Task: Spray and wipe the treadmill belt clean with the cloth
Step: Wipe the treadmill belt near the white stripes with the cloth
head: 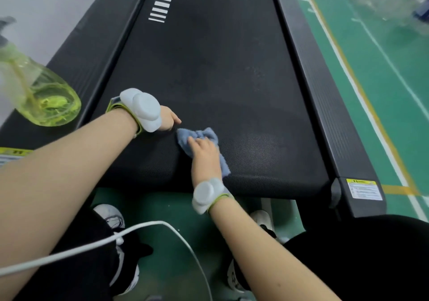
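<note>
A black treadmill belt [220, 68] is being viewed from above, from its near end, and is stretching away toward the far edge. A small blue cloth [202, 136] is being pressed onto the belt close to that near end, a little left of centre, by the right hand [205, 154]. Its fingers are being laid fairly flat over the bunched fabric rather than wrapped round it.

The left hand [169, 121] is being rested on the belt just beside the cloth, on its left. Most of this hand is being hidden by a white wrist unit [144, 109], so it cannot be told whether the fingers are curled or straight. A matching unit [206, 194] is being worn on the right wrist.

A translucent yellow-green spray bottle [46, 101] is being supported by the left side rail [76, 57], well apart from both hands. White bars [161, 6] are being shown on the far left of the belt. Green floor [371, 45] with painted lines is being shown at the right. A white cable [92, 245] is being draped across the near foreground, over dark trousers [88, 266] and pale shoes [111, 215].
</note>
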Action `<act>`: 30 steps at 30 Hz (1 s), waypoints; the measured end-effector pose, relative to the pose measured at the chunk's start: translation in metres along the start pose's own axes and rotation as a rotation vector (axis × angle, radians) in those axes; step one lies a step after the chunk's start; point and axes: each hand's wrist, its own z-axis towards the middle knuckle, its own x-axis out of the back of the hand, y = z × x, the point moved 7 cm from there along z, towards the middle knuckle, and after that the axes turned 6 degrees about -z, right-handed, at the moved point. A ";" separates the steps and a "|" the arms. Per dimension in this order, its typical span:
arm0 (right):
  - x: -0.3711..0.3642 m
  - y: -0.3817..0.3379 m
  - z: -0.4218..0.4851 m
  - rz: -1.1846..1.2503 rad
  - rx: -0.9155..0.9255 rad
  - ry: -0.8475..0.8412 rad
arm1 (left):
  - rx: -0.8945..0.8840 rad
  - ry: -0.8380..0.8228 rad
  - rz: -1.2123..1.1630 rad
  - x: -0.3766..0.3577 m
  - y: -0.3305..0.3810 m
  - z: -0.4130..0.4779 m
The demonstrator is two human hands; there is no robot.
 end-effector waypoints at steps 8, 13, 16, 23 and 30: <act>0.039 0.131 -0.018 -0.111 -0.182 0.094 | -0.023 0.078 0.031 0.007 -0.012 -0.006; 0.043 0.129 -0.022 -0.216 -0.481 0.008 | -0.029 0.072 0.081 0.007 -0.018 -0.010; 0.030 0.052 -0.012 -0.329 -0.327 0.113 | -0.013 0.070 0.089 0.010 -0.018 -0.015; 0.014 0.010 -0.034 -0.263 0.036 0.043 | -0.043 0.034 0.088 -0.001 0.004 -0.009; 0.062 0.167 -0.060 -0.355 -0.512 -0.015 | -0.026 0.060 0.146 -0.012 0.012 -0.007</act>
